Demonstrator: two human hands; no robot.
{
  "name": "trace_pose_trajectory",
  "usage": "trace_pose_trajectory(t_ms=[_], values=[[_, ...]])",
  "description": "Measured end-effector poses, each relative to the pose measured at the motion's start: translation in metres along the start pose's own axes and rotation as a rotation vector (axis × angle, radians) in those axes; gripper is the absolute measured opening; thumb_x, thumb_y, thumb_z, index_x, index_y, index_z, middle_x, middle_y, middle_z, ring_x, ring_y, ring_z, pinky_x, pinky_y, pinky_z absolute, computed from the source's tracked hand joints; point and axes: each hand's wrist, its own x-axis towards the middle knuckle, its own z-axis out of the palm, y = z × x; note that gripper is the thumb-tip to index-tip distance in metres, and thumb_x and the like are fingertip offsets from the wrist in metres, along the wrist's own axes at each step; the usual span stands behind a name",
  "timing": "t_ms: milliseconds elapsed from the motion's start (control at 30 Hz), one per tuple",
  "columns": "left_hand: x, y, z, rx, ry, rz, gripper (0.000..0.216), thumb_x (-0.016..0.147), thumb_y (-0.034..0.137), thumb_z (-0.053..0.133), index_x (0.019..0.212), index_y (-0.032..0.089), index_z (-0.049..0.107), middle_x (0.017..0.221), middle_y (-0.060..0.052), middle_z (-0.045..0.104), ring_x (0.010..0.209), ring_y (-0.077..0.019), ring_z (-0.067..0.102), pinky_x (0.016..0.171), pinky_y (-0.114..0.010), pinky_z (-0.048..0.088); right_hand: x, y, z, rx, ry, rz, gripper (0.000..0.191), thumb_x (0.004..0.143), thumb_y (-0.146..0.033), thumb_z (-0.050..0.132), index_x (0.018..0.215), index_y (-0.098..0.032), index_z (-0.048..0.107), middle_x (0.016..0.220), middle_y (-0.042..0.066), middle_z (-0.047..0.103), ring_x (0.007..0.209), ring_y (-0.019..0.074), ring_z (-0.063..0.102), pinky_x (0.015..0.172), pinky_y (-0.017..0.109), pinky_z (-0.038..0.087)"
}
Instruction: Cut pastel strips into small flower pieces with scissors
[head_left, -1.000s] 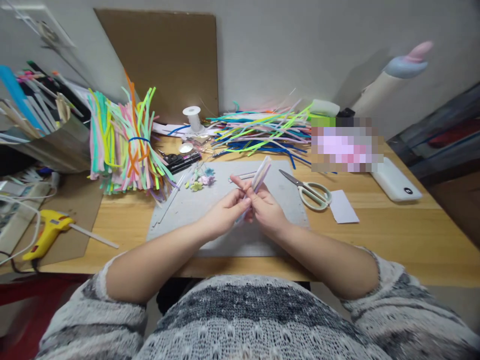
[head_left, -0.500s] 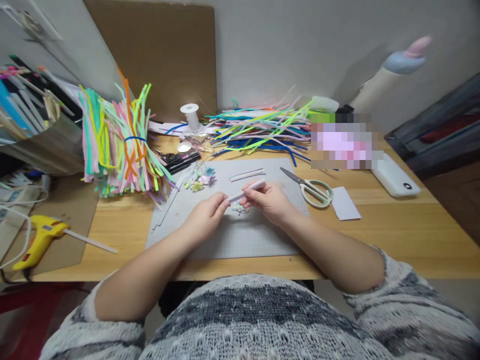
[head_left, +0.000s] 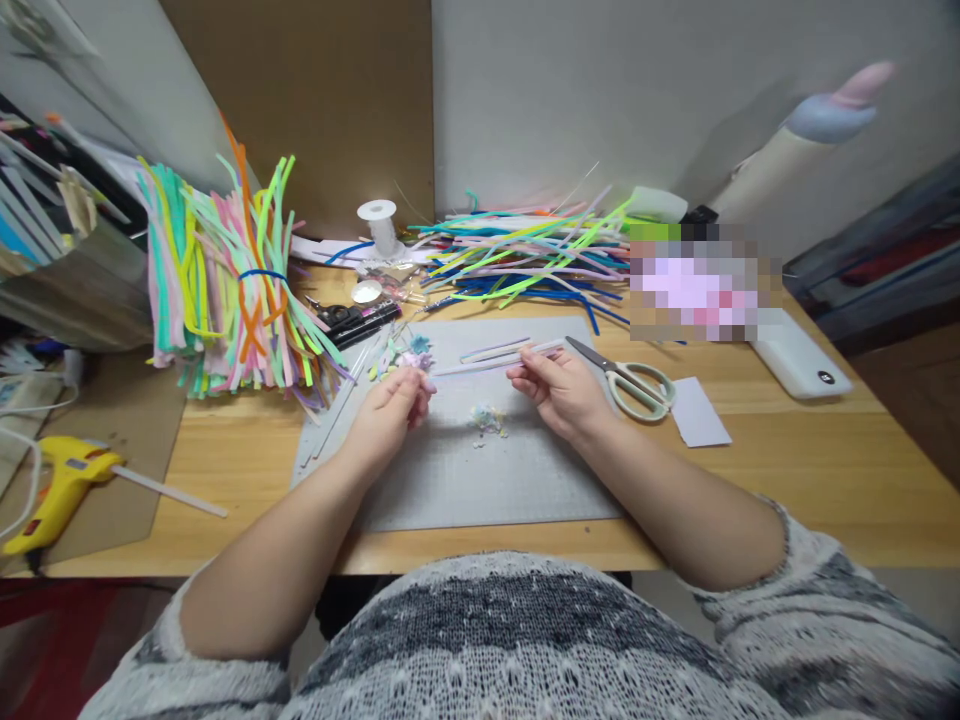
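My left hand [head_left: 394, 405] and my right hand [head_left: 559, 388] hover apart over the grey mat [head_left: 465, 470]. Between them stretches a pale lilac pipe cleaner [head_left: 487, 362], pinched at its left end by my left fingers and near its right end by my right fingers. A second pale stick [head_left: 495, 349] lies on the mat just behind it. A small pastel scrap cluster [head_left: 487, 418] sits on the mat between my hands. Small pastel flowers [head_left: 409, 358] lie just beyond my left hand.
Scissors [head_left: 626, 378] and a white card [head_left: 701, 425] lie right of the mat. Bundled pipe cleaners [head_left: 225, 290] stand at the left, loose ones [head_left: 525, 260] at the back. A thread spool [head_left: 379, 225], a yellow glue gun [head_left: 56, 485] and a white box [head_left: 799, 360] are also on the table.
My hands, close together a second ago with a raised bundle, have lowered and drawn apart. The pipe cleaner is now pulled out straight between them, and a scrap cluster shows on the mat.
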Motion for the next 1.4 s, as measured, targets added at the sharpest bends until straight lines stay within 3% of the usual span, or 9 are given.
trace_pose_trajectory(t_ms=[133,267,400,533,667,1000,1133,1267,1400], values=[[-0.001,0.004,0.011,-0.441,-0.021,-0.241,0.039,0.091,0.053,0.035,0.096,0.017,0.049,0.066,-0.002,0.058,0.049,-0.0117,0.052,0.046,-0.022,0.039,-0.001,0.000,0.001,0.001,-0.016,-0.006,0.030,0.060,-0.032,0.082,0.077,-0.016,0.064,0.060,-0.002,0.069,0.055,0.0074,0.066,0.053,0.012,0.055],[-0.005,0.010,0.021,-0.636,-0.001,-0.380,0.053,0.094,0.051,0.020,0.109,0.012,0.052,0.086,-0.013,0.065,0.072,-0.0183,0.066,0.063,-0.028,0.052,-0.012,0.004,0.006,-0.080,-0.094,-0.067,0.032,0.062,-0.035,0.081,0.080,-0.016,0.063,0.062,-0.001,0.069,0.057,0.0105,0.068,0.055,0.017,0.057],[-0.008,0.011,0.025,-0.759,0.007,-0.433,0.059,0.093,0.054,0.020,0.104,0.009,0.056,0.089,-0.014,0.066,0.075,-0.0207,0.067,0.067,-0.031,0.054,-0.029,0.010,0.013,-0.179,-0.226,-0.140,0.023,0.072,-0.033,0.074,0.084,-0.016,0.063,0.062,0.001,0.070,0.058,0.0144,0.069,0.059,0.026,0.060],[-0.009,0.010,0.023,-0.833,-0.003,-0.383,0.060,0.093,0.055,0.018,0.102,0.009,0.057,0.086,-0.014,0.067,0.079,-0.0220,0.067,0.069,-0.032,0.055,-0.040,0.012,0.017,-0.201,-0.271,-0.196,0.018,0.075,-0.030,0.072,0.084,-0.017,0.063,0.063,0.001,0.070,0.060,0.0159,0.070,0.059,0.028,0.060],[-0.010,0.010,0.021,-0.823,-0.061,-0.369,0.060,0.093,0.055,0.017,0.105,0.010,0.056,0.091,-0.014,0.066,0.077,-0.0207,0.066,0.067,-0.032,0.056,-0.039,0.012,0.017,-0.204,-0.223,-0.245,0.017,0.077,-0.030,0.070,0.086,-0.017,0.063,0.064,0.000,0.070,0.059,0.0161,0.070,0.061,0.031,0.061],[-0.014,0.006,0.026,-0.793,-0.184,-0.340,0.059,0.093,0.055,0.018,0.104,0.012,0.058,0.090,-0.011,0.064,0.077,-0.0191,0.065,0.067,-0.030,0.054,-0.040,0.015,0.021,-0.204,-0.308,-0.156,0.017,0.075,-0.030,0.071,0.084,-0.017,0.063,0.067,0.002,0.071,0.060,0.0154,0.069,0.061,0.029,0.060],[-0.016,0.007,0.024,-0.715,-0.178,-0.263,0.052,0.088,0.058,0.036,0.104,0.014,0.059,0.091,-0.009,0.062,0.078,-0.0174,0.063,0.067,-0.028,0.052,-0.038,0.014,0.020,-0.213,-0.255,-0.151,0.019,0.075,-0.032,0.072,0.084,-0.017,0.063,0.065,0.001,0.070,0.060,0.0155,0.069,0.060,0.029,0.060],[-0.015,0.006,0.019,-0.485,-0.061,-0.022,0.035,0.075,0.038,0.069,0.103,0.020,0.061,0.093,-0.003,0.062,0.079,-0.0125,0.060,0.069,-0.023,0.050,-0.033,0.009,0.016,-0.137,-0.130,-0.183,0.024,0.072,-0.033,0.075,0.083,-0.017,0.060,0.066,0.000,0.069,0.061,0.0151,0.069,0.060,0.027,0.060],[-0.013,0.002,0.019,-0.328,0.024,0.049,0.027,0.067,0.026,0.076,0.089,0.017,0.064,0.077,-0.001,0.065,0.066,-0.0109,0.060,0.067,-0.024,0.050,-0.029,0.005,0.016,-0.067,-0.110,-0.179,0.026,0.068,-0.032,0.078,0.081,-0.017,0.060,0.067,-0.001,0.068,0.062,0.0135,0.070,0.059,0.022,0.059]])
